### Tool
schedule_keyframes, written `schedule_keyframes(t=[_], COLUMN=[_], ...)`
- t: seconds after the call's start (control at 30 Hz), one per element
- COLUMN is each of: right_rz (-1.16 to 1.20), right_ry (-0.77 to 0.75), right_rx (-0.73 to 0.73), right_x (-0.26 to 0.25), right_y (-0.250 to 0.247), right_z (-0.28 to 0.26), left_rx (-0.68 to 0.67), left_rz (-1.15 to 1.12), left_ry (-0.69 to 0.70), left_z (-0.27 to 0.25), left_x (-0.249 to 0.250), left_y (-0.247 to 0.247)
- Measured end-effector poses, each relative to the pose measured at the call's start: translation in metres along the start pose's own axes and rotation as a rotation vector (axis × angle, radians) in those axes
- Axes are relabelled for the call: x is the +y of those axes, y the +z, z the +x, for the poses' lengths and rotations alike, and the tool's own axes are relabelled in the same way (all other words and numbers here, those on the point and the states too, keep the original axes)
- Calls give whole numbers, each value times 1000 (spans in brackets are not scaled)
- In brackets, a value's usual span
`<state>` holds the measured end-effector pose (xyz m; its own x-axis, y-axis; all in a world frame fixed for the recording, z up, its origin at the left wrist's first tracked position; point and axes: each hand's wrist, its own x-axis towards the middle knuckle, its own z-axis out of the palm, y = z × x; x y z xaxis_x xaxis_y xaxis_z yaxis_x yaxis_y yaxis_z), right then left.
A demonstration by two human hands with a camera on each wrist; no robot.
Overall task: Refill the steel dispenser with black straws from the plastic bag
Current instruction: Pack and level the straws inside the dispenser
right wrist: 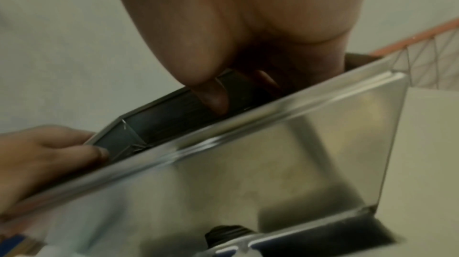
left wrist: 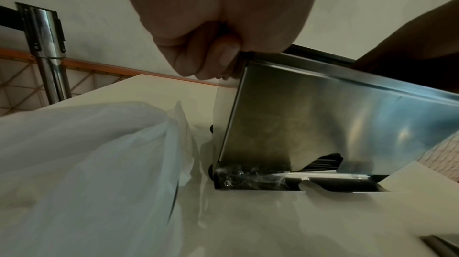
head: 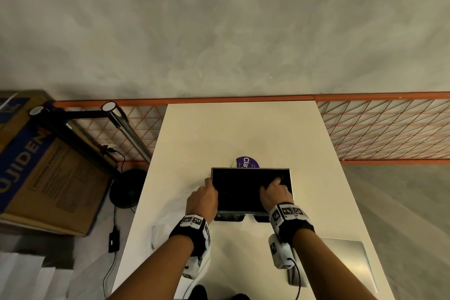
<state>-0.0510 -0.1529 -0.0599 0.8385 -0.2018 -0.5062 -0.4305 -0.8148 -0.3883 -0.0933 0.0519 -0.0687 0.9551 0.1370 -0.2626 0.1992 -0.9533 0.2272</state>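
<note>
The steel dispenser [head: 291,186] stands open-topped in the middle of the white table, its inside dark with black straws [head: 241,190]. My left hand [head: 207,192] grips its left end at the top corner, fingers curled over the rim [left wrist: 211,59]. My right hand [head: 275,190] reaches down into the right half of the box. Its thumb [right wrist: 213,92] and fingers point straight down onto the straws [right wrist: 171,112]; nothing shows pinched between them. A few straws [left wrist: 323,161] show in the front slot. The translucent plastic bag [left wrist: 87,163] lies crumpled just left of the dispenser.
A flat steel lid [head: 345,263] lies near the table's front right corner. A purple round label [head: 247,162] sits behind the dispenser. A lamp arm [head: 126,129], a cardboard box [head: 43,165] and cables are off the table's left side; an orange wire rack [head: 389,126] runs behind.
</note>
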Motion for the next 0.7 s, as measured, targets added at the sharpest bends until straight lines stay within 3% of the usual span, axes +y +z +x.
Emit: schedule_keyframes(t=[0.23, 0.5, 0.7], right_rz=[59, -11, -91], right_ry=[-70, -16, -152], right_rx=[-18, -74, -24], right_x=[4, 1, 2], right_y=[-9, -9, -17], right_z=[2, 4, -1], left_rx=[5, -14, -27], left_rz=[-14, -13, 25], left_ry=[-18, -32, -38], left_z=[1, 4, 14], left_x=[3, 4, 3], left_y=[-1, -2, 0])
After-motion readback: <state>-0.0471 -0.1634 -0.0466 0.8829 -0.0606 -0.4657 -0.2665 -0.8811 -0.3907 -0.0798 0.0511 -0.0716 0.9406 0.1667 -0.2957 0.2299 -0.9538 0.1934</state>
